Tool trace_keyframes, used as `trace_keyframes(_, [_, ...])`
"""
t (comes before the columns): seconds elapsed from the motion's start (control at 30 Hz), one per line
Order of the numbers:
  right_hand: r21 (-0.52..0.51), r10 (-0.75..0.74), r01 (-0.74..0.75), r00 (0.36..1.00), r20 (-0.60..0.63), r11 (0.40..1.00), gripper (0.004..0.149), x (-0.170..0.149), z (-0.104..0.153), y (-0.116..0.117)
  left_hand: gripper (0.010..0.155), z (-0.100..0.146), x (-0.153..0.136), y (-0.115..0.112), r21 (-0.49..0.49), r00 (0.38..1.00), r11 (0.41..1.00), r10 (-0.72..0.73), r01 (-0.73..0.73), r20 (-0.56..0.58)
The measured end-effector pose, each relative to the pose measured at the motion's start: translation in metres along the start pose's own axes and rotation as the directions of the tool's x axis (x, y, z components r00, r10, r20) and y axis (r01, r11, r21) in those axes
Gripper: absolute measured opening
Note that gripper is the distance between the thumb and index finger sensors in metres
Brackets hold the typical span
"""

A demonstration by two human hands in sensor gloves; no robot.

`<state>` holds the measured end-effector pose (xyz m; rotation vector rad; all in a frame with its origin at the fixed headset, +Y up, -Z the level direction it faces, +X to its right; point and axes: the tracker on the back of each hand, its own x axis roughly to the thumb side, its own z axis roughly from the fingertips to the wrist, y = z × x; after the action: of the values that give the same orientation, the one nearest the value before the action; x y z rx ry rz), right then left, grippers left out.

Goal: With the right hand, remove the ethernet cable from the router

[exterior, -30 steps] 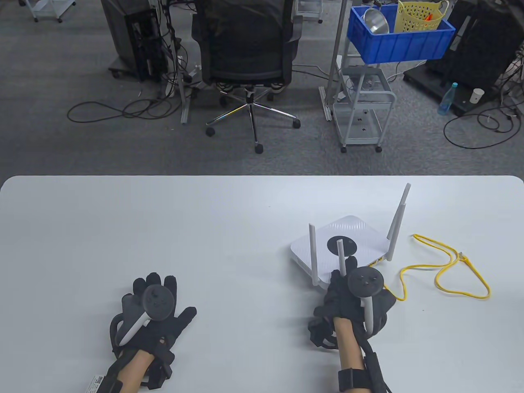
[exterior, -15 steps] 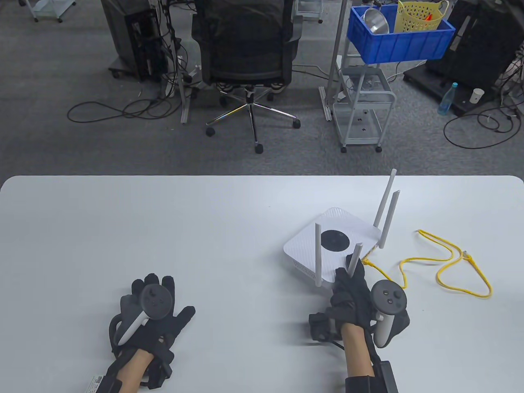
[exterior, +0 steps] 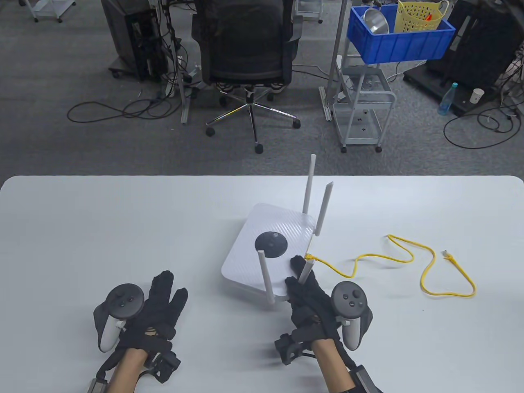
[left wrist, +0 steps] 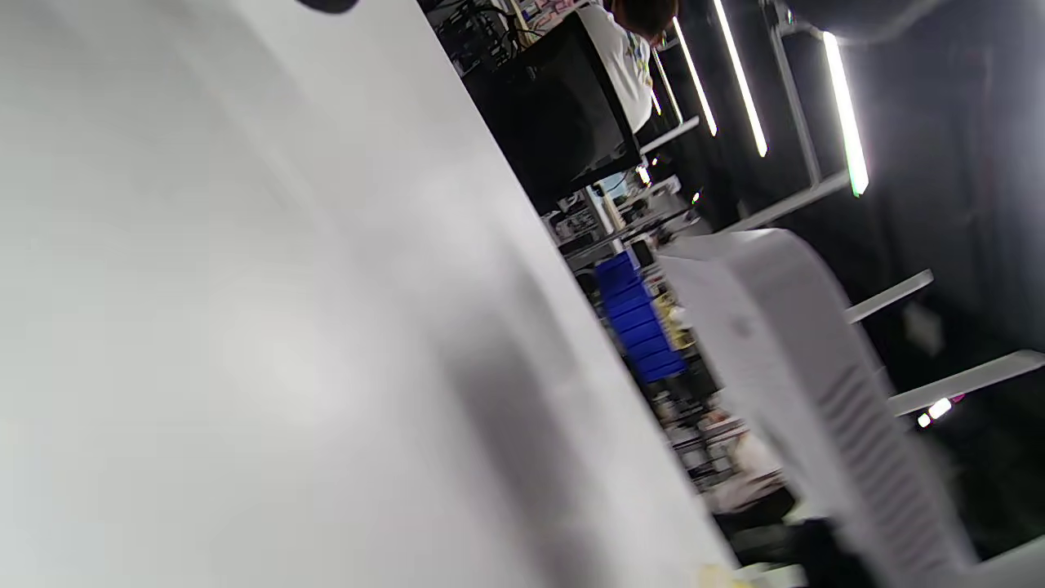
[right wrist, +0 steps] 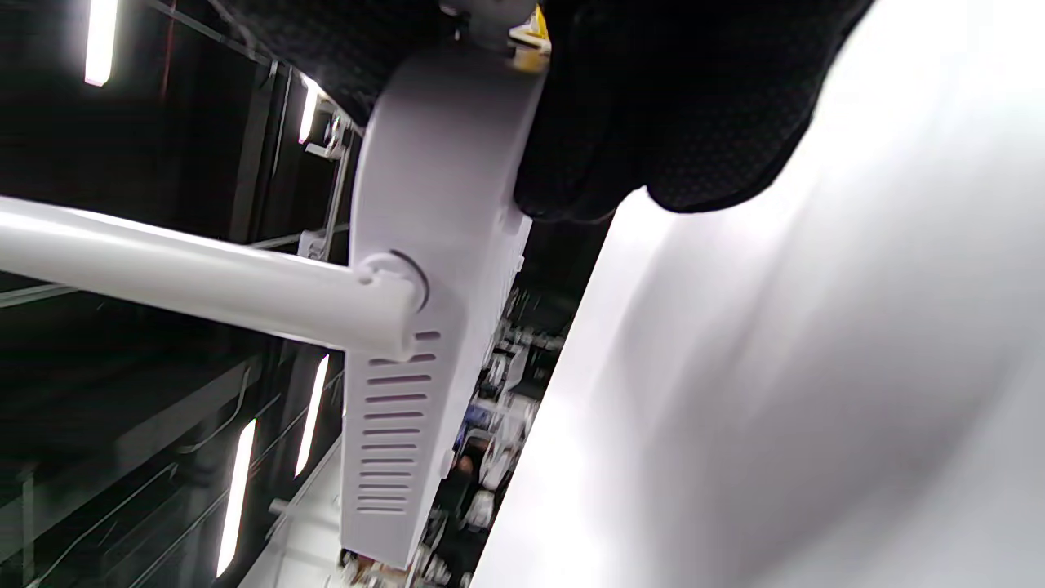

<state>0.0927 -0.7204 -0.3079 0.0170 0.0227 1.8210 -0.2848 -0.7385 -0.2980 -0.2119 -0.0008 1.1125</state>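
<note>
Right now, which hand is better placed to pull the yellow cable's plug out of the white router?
Right. The right hand already grips the white plastic router at its near right corner, beside the yellow ethernet cable's plug. The left hand sits apart on the white table, left of the router.

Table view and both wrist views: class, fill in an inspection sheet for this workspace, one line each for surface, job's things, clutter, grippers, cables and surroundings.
Surface: white table, rounded far corners.
Job's things: white router with four antennas; yellow ethernet cable plugged into its right side, free end lying on the table.
Clutter: nothing seen on the table besides these.
Grippers: right hand grips the router's near right corner, by an antenna base; left hand touches nothing visible, fingers extended.
Cables: the yellow one winds loosely to the right; black cables on the floor.
Surroundings: office chair, blue bin on a cart, bottle, paper cup.
</note>
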Motion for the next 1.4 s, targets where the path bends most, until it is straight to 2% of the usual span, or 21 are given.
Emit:
trace_keyframes(0.1, [0.076,-0.029,0.028,1.0,0.013,0.997,0.062,0.005,0.006,0.018,0.091,0.001,-0.006,-0.001,-0.038,0.972,0.971,0.234,-0.234,0.002])
trace_keyframes(0.17, [0.124,-0.044,0.041,0.999,0.018,0.991,0.062,0.008,0.01,0.031,0.092,0.0,-0.01,-0.004,-0.082,0.932,0.929,0.362,-0.362,-0.017])
trace_keyframes(0.27, [0.17,-0.021,0.014,0.999,0.044,0.985,0.062,0.011,0.016,0.046,0.093,0.0,-0.014,-0.011,-0.132,0.89,0.881,0.454,-0.455,-0.033])
trace_keyframes(0.4, [0.201,0.077,-0.101,0.99,0.12,0.974,0.063,0.015,0.022,0.06,0.094,0.001,-0.014,-0.025,-0.171,0.816,0.799,0.575,-0.576,-0.063])
trace_keyframes(0.43, [0.201,0.079,-0.103,0.989,0.126,0.974,0.063,0.015,0.022,0.061,0.094,0.003,-0.015,-0.026,-0.153,0.812,0.798,0.577,-0.583,-0.084])
trace_keyframes(0.5, [0.209,0.074,-0.101,0.988,0.133,0.973,0.063,0.016,0.023,0.062,0.092,0.005,-0.018,-0.025,-0.044,0.828,0.829,0.551,-0.557,-0.109])
trace_keyframes(0.63, [0.262,0.127,-0.174,0.975,0.184,0.949,0.067,0.017,0.02,0.064,0.081,0.009,-0.016,-0.023,0.086,0.855,0.867,0.499,-0.491,-0.142])
trace_keyframes(0.73, [0.34,0.171,-0.245,0.957,0.233,0.908,0.074,0.018,0.015,0.063,0.075,0.009,-0.017,-0.021,0.114,0.849,0.862,0.506,-0.494,-0.154])
trace_keyframes(0.83, [0.421,0.243,-0.351,0.926,0.289,0.837,0.08,0.024,0.012,0.056,0.073,0.008,-0.017,-0.019,0.124,0.853,0.866,0.5,-0.485,-0.152])
trace_keyframes(0.93, [0.429,0.311,-0.44,0.888,0.339,0.789,0.085,0.031,0.009,0.043,0.073,0.008,-0.018,-0.015,0.14,0.86,0.869,0.491,-0.474,-0.139])
trace_keyframes(1.03, [0.38,0.301,-0.432,0.884,0.358,0.818,0.081,0.035,0.009,0.024,0.072,0.008,-0.02,-0.011,0.156,0.867,0.873,0.481,-0.461,-0.132])
trace_keyframes(1.13, [0.213,0.304,-0.411,0.864,0.402,0.887,0.073,0.04,0.011,0.008,0.072,0.007,-0.022,-0.009,0.159,0.866,0.873,0.482,-0.461,-0.134])
trace_keyframes(1.23, [0.005,0.387,-0.431,0.815,0.432,0.902,0.067,0.042,0.016,0.0,0.071,0.007,-0.022,-0.01,0.158,0.868,0.875,0.478,-0.458,-0.135])
trace_keyframes(1.3, [-0.148,0.507,-0.495,0.749,0.427,0.856,0.065,0.043,0.019,0.0,0.071,0.006,-0.022,-0.011,0.148,0.873,0.88,0.47,-0.451,-0.134])
trace_keyframes(1.37, [-0.212,0.604,-0.574,0.677,0.419,0.791,0.065,0.042,0.02,0.004,0.071,0.005,-0.021,-0.012,0.137,0.879,0.887,0.458,-0.442,-0.132])
trace_keyframes(1.4, [-0.221,0.665,-0.638,0.629,0.403,0.737,0.066,0.041,0.02,0.008,0.071,0.005,-0.02,-0.014,0.125,0.885,0.893,0.447,-0.433,-0.129])
